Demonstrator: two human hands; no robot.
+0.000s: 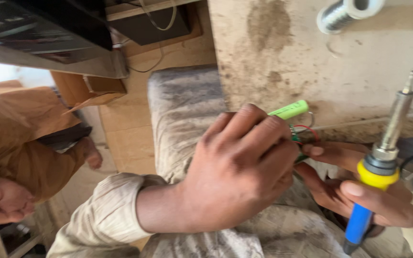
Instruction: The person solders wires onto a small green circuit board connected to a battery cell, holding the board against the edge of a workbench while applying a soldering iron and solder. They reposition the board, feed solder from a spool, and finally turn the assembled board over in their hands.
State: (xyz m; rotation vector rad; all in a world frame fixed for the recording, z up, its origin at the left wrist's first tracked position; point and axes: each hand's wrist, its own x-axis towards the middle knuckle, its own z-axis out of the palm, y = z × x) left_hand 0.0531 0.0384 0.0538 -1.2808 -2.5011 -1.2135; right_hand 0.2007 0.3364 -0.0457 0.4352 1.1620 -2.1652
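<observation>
Soldering iron [377, 172] in R hand [359, 191], L hand [242, 162] gripping green battery [290, 110] w/ wires [304, 134]

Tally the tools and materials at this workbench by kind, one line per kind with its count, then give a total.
Soldering iron, blue handle with yellow collar, in the right hand: 1
Green cylindrical cell, by the left hand: 1
Spool of solder wire: 1
Total: 3

One soldering iron [381, 165], one green battery cell [290, 109], one solder spool [342, 14]. Two working hands: left hand [240, 167], right hand [359, 188]. One other person [10, 143] nearby.
</observation>
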